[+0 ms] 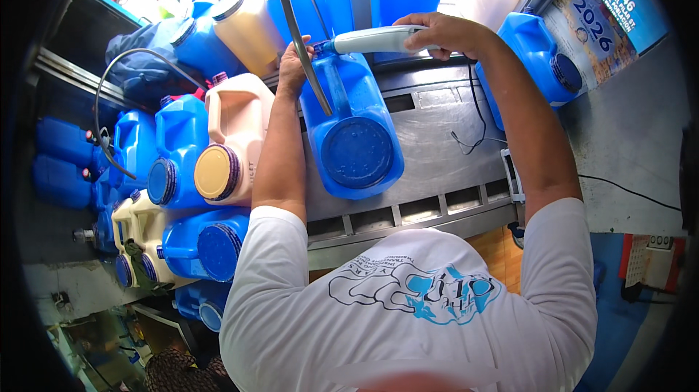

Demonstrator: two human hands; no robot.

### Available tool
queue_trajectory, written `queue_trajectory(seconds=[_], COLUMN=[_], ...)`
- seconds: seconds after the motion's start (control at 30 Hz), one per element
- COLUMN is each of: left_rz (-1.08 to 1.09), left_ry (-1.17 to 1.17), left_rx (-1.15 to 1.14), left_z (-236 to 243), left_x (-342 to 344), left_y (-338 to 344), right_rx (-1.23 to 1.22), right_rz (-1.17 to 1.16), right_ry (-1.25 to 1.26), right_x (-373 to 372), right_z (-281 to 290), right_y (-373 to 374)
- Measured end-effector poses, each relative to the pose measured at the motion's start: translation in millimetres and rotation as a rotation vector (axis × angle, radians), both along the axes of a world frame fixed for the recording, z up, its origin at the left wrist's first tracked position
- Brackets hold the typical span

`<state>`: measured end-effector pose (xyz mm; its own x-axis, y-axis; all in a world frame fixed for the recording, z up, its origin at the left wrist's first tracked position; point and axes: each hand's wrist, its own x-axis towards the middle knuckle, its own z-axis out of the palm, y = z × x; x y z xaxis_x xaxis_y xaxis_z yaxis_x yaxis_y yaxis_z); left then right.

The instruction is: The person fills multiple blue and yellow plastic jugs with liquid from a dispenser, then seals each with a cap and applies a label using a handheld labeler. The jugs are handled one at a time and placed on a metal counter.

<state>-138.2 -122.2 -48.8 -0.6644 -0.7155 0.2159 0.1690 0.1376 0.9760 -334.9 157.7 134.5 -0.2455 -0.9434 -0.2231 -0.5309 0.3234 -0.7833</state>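
Large blue water jug [355, 130], lying on its side on the grey metal bench [437, 144], round blue cap toward the near edge, its far end up by both hands. Left hand [293, 64]: fingers wrapped around the far left corner of the jug, just beside a grey hose [298, 42] that curves down across the jug's body. Right hand [444, 31]: fingers closed around the right end of a pale cylindrical tool [375, 40], held level above the jug's far end, its blue tip pointing left toward the left hand. Left of the bench: a cream jug with tan cap [229, 140] among stacked blue jugs [175, 151]. Far right: another blue jug [535, 57] beside the right forearm.
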Motion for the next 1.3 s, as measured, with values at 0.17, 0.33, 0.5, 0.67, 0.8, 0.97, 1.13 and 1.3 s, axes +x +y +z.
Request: queue_trajectory(seconds=[0.17, 0.33, 0.5, 0.67, 0.8, 0.97, 1.13, 1.3], left_rz=[-0.064, 0.021, 0.004, -0.083, -0.135, -0.070, -0.128, -0.132], left_ry=[0.046, -0.087, -0.100, 0.068, 0.065, 0.084, 0.141, 0.138], left_rx=[0.077, -0.045, -0.024, 0.035, 0.112, 0.111, 0.159, 0.136], left_z=[-5.4, 9.6, 24.6, 3.6, 12.3, 7.9, 12.9, 15.5], left_x=[0.9, -4.3, 9.6, 10.8, 11.3, 11.8, 5.1, 7.5], left_y=[-0.9, 11.5, 25.0, 6.8, 11.0, 12.0, 14.7, 15.9], right_rx=[0.003, 0.001, 0.059, 0.038, 0.028, 0.011, -0.002, 0.033], right_rz=[0.021, 0.050, 0.027, 0.053, 0.004, 0.013, 0.046, 0.033], right_ry=[0.010, -0.058, -0.069, 0.001, 0.060, 0.091, 0.092, 0.141], right_x=[0.6, -3.3, 6.2, 4.5, 1.6, -1.3, -2.6, -6.2], right_z=[2.8, 12.9, 16.6, 18.0, 11.3, 17.8, 17.9, 28.1], right_y=[-2.5, 1.3, -3.8, -8.9, -5.7, -5.0, -14.1, -29.6])
